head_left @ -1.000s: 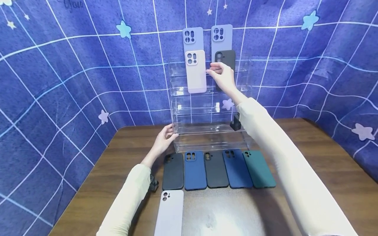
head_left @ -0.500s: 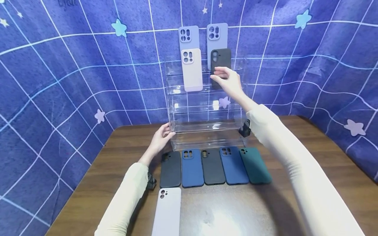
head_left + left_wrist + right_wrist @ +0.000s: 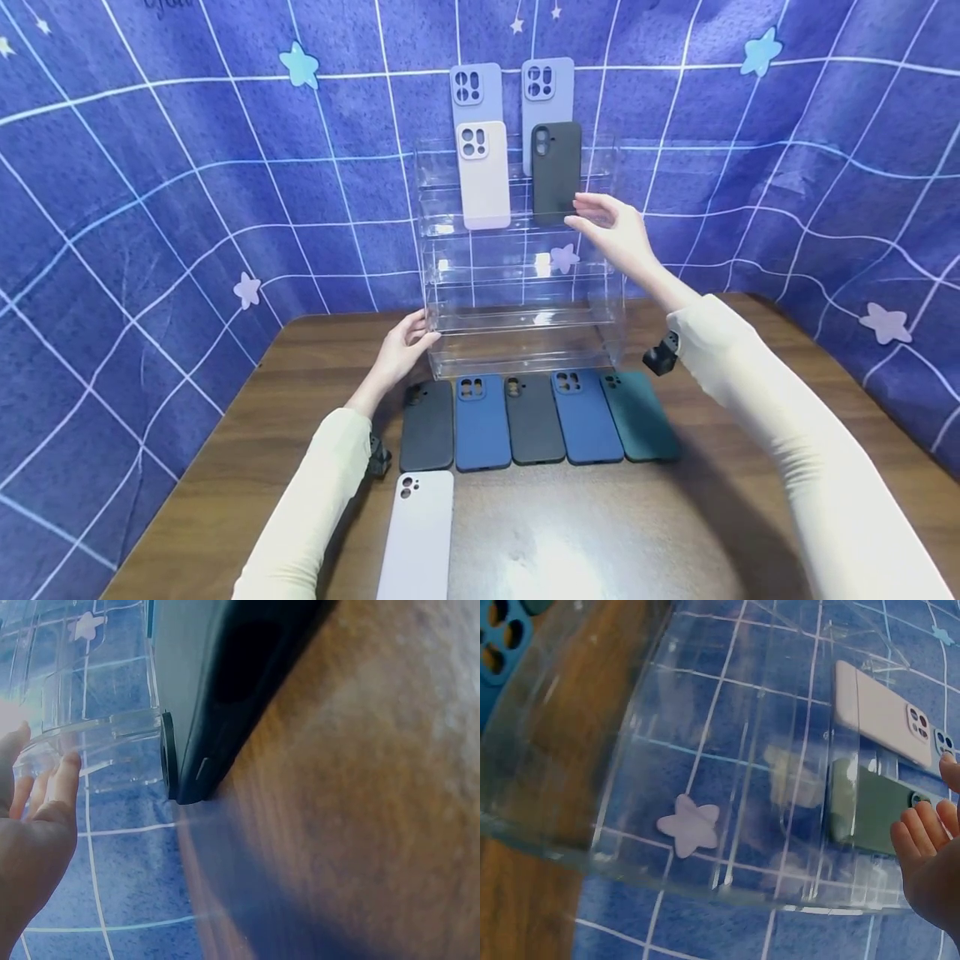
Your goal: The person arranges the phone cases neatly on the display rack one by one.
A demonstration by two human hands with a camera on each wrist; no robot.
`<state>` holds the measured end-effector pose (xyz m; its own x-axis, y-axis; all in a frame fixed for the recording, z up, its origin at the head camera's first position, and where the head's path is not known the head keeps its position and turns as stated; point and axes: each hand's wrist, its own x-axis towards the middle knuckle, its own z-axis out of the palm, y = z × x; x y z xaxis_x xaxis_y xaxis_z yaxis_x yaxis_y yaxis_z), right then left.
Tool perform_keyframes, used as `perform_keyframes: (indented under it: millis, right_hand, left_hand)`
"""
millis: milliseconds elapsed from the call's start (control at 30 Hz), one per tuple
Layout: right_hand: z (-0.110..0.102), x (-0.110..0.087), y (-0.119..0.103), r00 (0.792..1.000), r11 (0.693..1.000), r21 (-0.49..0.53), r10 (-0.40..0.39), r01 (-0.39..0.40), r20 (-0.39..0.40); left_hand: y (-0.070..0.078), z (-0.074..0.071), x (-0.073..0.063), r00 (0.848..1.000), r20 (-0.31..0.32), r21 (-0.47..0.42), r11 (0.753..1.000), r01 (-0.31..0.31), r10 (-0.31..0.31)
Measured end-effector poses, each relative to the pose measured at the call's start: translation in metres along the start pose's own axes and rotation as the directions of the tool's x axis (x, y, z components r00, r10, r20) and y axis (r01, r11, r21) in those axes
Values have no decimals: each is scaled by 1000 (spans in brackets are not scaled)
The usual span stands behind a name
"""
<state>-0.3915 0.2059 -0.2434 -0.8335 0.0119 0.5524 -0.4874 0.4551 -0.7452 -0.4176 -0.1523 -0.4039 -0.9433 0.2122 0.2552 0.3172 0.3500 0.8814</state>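
In the head view, my left hand holds the left edge of a clear tiered acrylic display rack, thumb in front. The left wrist view shows its fingers and thumb around the rack's clear edge. My right hand, fingers loosely bent and holding nothing, is beside the lower right of a black phone case. That case leans upright on an upper tier, beside a pale pink phone case. Behind them, on the top tier, stand two lavender phone cases, partly covered by the front ones.
On the wooden table, several phone cases lie in a row before the rack: black, blue, another black, another blue and green. A pale lilac case lies nearer. A blue grid-patterned cloth hangs behind.
My right hand has moved down and to the right, off the front of the black phone case, which is now uncovered. The left hand stays on the rack. The head view has shifted slightly.
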Motion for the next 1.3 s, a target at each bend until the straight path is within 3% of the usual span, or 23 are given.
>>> perform_keyframes:
  millis: [267, 400, 633, 867, 967, 1167, 1300]
  right_hand:
    - [-11, -21, 17, 999, 998, -42, 43, -42, 12]
    - [-12, -31, 23, 1000, 999, -33, -11, 11, -24]
    - [-13, -54, 12, 991, 995, -53, -88, 84, -96]
    - [-16, -60, 60, 997, 998, -41, -48, 45, -67]
    - [-16, -65, 70, 997, 999, -26, -47, 46, -62]
    - [-16, -88, 53, 992, 997, 4, -81, 82, -93]
    - [-19, -99, 50, 990, 998, -14, -63, 62, -125]
  left_hand:
    - [0, -5, 1, 1000, -16, 23, 1000, 5, -5]
    - [-1, -7, 1, 1000, -15, 27, 1000, 13, -12]
    - [0, -12, -3, 1000, -27, 51, 999, 15, -14]
    - [1, -13, -4, 1000, -22, 61, 998, 3, -2]
    - [2, -12, -5, 1000, -25, 59, 998, 4, -3]
    - [2, -5, -6, 1000, -15, 51, 999, 2, -2]
    - [0, 0, -6, 1000, 11, 42, 999, 8, -9]
